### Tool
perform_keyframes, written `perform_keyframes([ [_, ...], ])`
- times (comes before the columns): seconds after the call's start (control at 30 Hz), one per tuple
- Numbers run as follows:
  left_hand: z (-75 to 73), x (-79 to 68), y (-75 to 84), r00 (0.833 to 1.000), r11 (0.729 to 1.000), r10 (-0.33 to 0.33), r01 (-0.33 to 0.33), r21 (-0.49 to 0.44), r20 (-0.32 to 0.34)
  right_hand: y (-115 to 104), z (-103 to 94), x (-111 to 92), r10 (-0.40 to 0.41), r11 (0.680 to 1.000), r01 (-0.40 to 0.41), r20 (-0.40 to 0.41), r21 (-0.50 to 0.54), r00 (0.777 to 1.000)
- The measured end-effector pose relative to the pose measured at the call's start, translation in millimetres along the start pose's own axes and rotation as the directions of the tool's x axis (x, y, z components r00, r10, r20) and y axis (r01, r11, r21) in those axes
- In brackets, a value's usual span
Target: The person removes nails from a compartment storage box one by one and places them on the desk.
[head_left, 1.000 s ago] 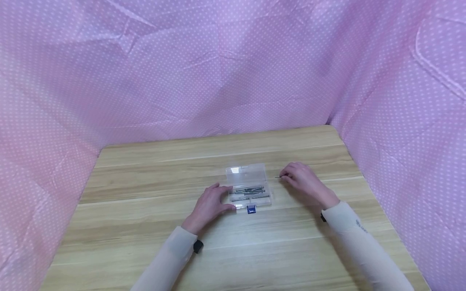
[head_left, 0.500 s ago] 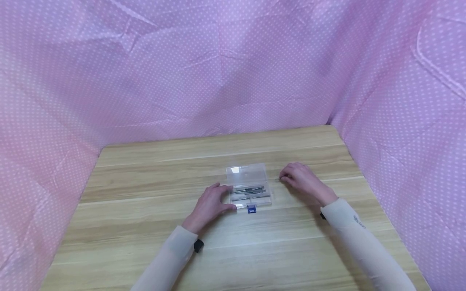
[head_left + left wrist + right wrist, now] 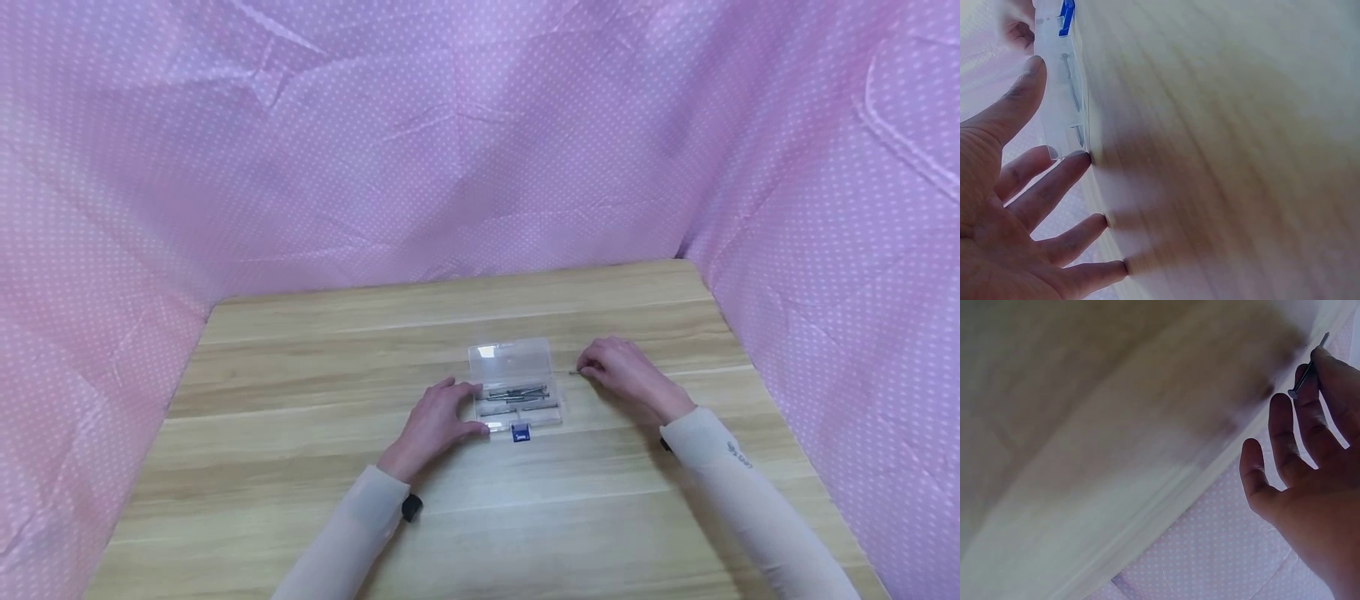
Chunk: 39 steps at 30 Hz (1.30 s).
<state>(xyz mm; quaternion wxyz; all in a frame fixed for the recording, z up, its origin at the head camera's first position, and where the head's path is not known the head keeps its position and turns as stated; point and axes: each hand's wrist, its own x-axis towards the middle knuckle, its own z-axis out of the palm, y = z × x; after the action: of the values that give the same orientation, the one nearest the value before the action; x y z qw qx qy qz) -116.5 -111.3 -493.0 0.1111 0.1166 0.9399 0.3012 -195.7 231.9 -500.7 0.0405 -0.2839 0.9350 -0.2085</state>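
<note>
A clear plastic box (image 3: 557, 414) lies on the wooden table with its lid (image 3: 517, 360) folded back. Nails (image 3: 517, 393) fill its far compartment in a loose bundle; single nails lie in the two near ones. A blue latch (image 3: 521, 432) juts from the front edge. My left hand (image 3: 433, 421) holds the box's left end, thumb at the front corner and index finger at the back, other fingertips touching the table. To the right of the box, my right hand (image 3: 618, 371) pinches one nail (image 3: 1309, 365) between thumb and fingertips, its flat head toward the palm side.
The wooden table (image 3: 300, 500) extends round the box on all sides. Pink dotted cloth (image 3: 450, 167) hangs behind it and along both sides. A black band (image 3: 412, 507) shows at the left wrist.
The nail in my right hand has tilted slightly, its exposed end now lower in the head view. My left hand stays on the box, and the view has shifted a little.
</note>
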Motion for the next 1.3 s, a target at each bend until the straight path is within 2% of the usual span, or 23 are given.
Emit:
perform_keyframes([
  [0.27, 0.6, 0.4, -1.0, 1.000, 1.000, 0.007, -0.007, -0.004, 0.000, 2, 1.5, 0, -0.015, 1.000, 0.015, -0.017, -0.006, 1.000],
  [0.9, 1.6, 1.0, -1.5, 1.000, 1.000, 0.019, -0.019, 0.004, -0.012, 3, -0.2, 0, 0.024, 1.000, -0.024, 0.019, 0.003, 1.000],
  [1.07, 0.9, 1.4, -1.0, 1.000, 1.000, 0.020, -0.020, -0.001, -0.010, -3, -3.3, -3, 0.029, 0.999, -0.029, -0.012, 0.017, 1.000],
  [1.3, 0.9, 0.5, -0.7, 1.000, 1.000, 0.008, -0.008, -0.006, -0.002, -18, -7.0, -8, -0.028, 0.998, 0.033, -0.108, 0.044, 0.994],
])
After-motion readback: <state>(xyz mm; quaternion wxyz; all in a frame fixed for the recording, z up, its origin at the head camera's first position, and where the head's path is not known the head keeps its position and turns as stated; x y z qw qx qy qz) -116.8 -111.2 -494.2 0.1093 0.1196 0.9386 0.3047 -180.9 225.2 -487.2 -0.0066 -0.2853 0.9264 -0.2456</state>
